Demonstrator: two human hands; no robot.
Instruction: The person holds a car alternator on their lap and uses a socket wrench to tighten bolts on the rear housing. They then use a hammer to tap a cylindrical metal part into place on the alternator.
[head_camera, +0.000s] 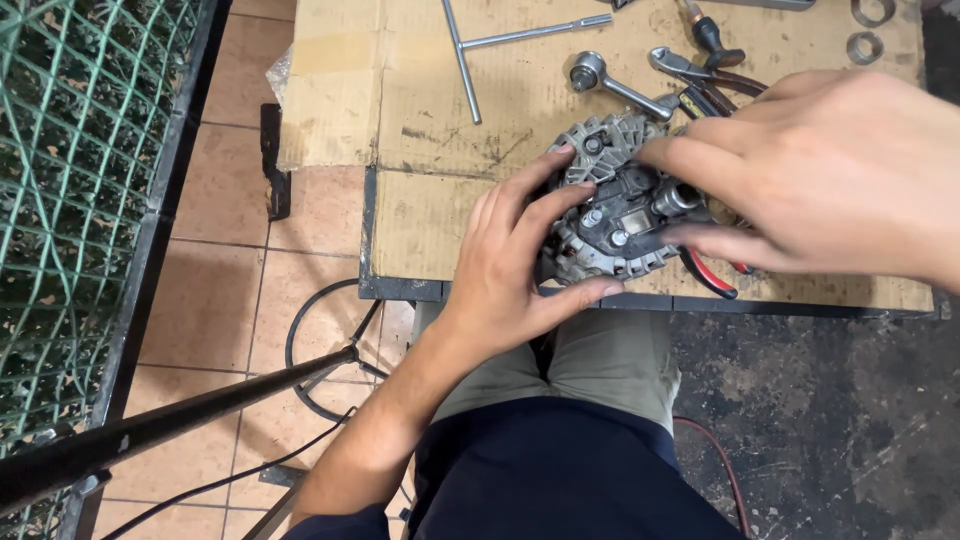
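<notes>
A grey car alternator (612, 205) lies on a cardboard-covered workbench (430, 220), near its front edge, rear face up. My left hand (520, 255) grips its left side, fingers spread over the housing and thumb under the lower rim. My right hand (820, 170) reaches in from the right, with fingers pinching a part on the alternator's right side, beside a metal stud. Red-handled pliers (712, 280) lie partly under the alternator and my right hand.
Behind the alternator lie a T-handle wrench (470, 60), a ratchet (610, 85), more pliers (700, 75) and two metal rings (866, 30). A green wire mesh (70, 200) stands at left over tiled floor, with a black pole (180, 420) and cables. My legs sit below the bench.
</notes>
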